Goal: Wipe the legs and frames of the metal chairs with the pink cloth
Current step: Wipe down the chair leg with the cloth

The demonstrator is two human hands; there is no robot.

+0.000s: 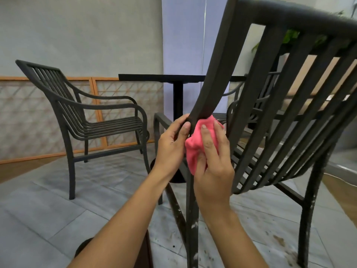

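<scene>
A dark metal chair (270, 105) stands close in front of me, seen from behind, with slatted back and paint-flecked legs. My left hand (171, 147) grips its left back upright where the armrest joins. My right hand (212, 161) holds the crumpled pink cloth (195, 149) against the same upright, just right of my left hand. A second metal chair (81, 117) stands apart at the left, facing right.
A black pedestal table (179, 79) stands between the chairs, with a third chair partly visible behind the near one. A wood-framed lattice panel (119, 105) lines the far wall. The grey tiled floor (58, 209) is stained near the chair legs. Plants stand at the upper right.
</scene>
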